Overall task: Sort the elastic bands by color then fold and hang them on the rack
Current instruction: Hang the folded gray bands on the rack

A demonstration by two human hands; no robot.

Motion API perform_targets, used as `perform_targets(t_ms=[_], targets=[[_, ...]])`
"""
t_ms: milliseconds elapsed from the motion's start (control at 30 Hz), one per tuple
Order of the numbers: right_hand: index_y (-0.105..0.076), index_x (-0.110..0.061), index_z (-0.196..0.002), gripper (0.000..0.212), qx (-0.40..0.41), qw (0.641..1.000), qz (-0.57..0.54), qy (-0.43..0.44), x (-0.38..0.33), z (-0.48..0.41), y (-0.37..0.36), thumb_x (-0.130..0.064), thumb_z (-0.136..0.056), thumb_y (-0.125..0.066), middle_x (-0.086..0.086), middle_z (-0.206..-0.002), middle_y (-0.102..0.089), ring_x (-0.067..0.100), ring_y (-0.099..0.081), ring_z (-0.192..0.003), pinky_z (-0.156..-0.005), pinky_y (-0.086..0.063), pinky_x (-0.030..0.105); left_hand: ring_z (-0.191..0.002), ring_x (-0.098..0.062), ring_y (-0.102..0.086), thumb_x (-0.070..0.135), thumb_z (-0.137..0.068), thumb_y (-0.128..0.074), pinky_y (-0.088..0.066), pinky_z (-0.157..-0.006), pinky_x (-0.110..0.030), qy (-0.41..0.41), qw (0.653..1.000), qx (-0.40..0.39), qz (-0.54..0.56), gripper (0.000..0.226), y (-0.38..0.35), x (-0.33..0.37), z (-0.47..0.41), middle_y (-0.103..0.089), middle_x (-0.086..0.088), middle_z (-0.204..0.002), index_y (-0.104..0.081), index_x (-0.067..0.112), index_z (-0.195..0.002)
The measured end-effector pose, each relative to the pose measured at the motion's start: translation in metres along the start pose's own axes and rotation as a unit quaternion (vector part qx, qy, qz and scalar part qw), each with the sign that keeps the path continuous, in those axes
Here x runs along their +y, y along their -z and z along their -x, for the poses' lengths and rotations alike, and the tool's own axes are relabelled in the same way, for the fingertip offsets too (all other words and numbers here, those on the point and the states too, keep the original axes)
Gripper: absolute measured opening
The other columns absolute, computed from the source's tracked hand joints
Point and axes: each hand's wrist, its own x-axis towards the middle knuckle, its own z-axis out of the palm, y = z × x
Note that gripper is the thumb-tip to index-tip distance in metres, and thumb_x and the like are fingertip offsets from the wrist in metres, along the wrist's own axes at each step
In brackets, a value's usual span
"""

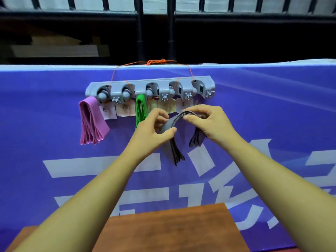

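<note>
Closest in, brown wooden desk (172,230) at the bottom edge, with two bare forearms reaching over it toward a blue banner (54,106) printed with large white characters. Left hand (154,128) and right hand (205,120) raised side by side just below the rack, sharing a folded bundle of dark grey elastic bands (173,121). Left fingers (171,130) curled, thumb and forefinger pinching the left side of the bundle's arch. Right fingers (190,118) bent over the top of the arch, pinching it against the thumb. Bundle bowed between the hands, both ends hanging loose in front of the banner, left end lower than the right.

Grey plastic rack (163,82) tied against the banner by orange string (156,61), five roller clamps in a row with small hooks between. Folded pink elastic bands (91,122) draped at the rack's far left end. Folded green elastic bands (140,111) hung near the middle, just beside the left hand and partly hidden behind it. Paper labels (109,111) below the clamps, writing too small to read. Black railing (140,33) behind, above the banner.
</note>
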Motion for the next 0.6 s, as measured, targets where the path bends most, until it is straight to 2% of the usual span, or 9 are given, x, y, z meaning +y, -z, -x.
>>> perform_targets(t_ms=[100, 200, 267, 367, 500, 600], targets=[[-0.075, -0.014, -0.1, 0.015, 0.012, 1.0, -0.013, 0.006, 0.0, -0.009, 0.0, -0.019, -0.086, -0.074, -0.008, -0.088, -0.073, -0.007, -0.063, -0.073, -0.07, -0.042, 0.008, -0.083, -0.008, -0.063, 0.023, -0.084, -0.07, -0.049, -0.073, -0.022, 0.002, 0.996, 0.085, 0.035, 0.015, -0.001, 0.007, -0.009, -0.066, 0.013, -0.083, -0.056, 0.025, -0.09], [-0.075, -0.013, -0.101, 0.015, 0.012, 1.0, -0.009, 0.016, -0.001, -0.02, -0.004, -0.017, -0.087, -0.072, -0.008, -0.086, -0.072, -0.007, -0.062, -0.071, -0.07, -0.042, 0.008, -0.076, -0.003, -0.059, 0.02, -0.087, -0.068, -0.043, -0.066, -0.012, -0.001, 0.989, 0.144, 0.016, 0.011, -0.002, 0.016, -0.018, -0.064, 0.013, -0.079, -0.057, 0.022, -0.087], [-0.075, -0.015, -0.101, 0.014, 0.016, 0.999, -0.019, 0.022, -0.002, -0.029, -0.008, -0.018, -0.089, -0.069, -0.006, -0.087, -0.074, 0.0, -0.066, -0.077, -0.075, -0.048, 0.016, -0.076, -0.002, -0.059, 0.022, -0.088, -0.067, -0.042, -0.065, -0.01, -0.004, 0.986, 0.165, 0.017, 0.009, -0.001, 0.02, -0.023, -0.065, 0.01, -0.084, -0.058, 0.021, -0.089], [-0.075, -0.019, -0.1, 0.014, 0.037, 0.998, -0.037, 0.03, 0.002, -0.043, -0.015, -0.02, -0.089, -0.066, -0.004, -0.094, -0.075, 0.012, -0.069, -0.09, -0.085, -0.054, 0.03, -0.074, -0.002, -0.056, 0.026, -0.089, -0.066, -0.04, -0.064, -0.01, -0.005, 0.982, 0.186, 0.003, 0.011, 0.001, 0.02, -0.036, -0.063, 0.008, -0.084, -0.058, 0.019, -0.093], [-0.076, -0.02, -0.1, 0.015, 0.095, 0.993, -0.059, 0.031, 0.004, -0.06, -0.025, -0.022, -0.09, -0.064, -0.005, -0.094, -0.075, 0.012, -0.07, -0.089, -0.084, -0.055, 0.032, -0.068, -0.004, -0.053, 0.026, -0.089, -0.066, -0.04, -0.062, -0.014, -0.009, 0.982, 0.186, -0.013, 0.014, -0.004, 0.017, -0.051, -0.063, 0.004, -0.079, -0.059, 0.016, -0.094], [-0.076, -0.029, -0.097, 0.015, 0.131, 0.99, -0.047, 0.025, 0.005, -0.065, -0.034, -0.026, -0.09, -0.063, -0.009, -0.09, -0.075, 0.01, -0.069, -0.086, -0.081, -0.056, 0.034, -0.074, -0.011, -0.057, 0.026, -0.089, -0.065, -0.045, -0.067, -0.023, -0.009, 0.979, 0.202, -0.03, 0.015, -0.008, 0.012, -0.061, -0.064, -0.001, -0.081, -0.058, 0.015, -0.095]])
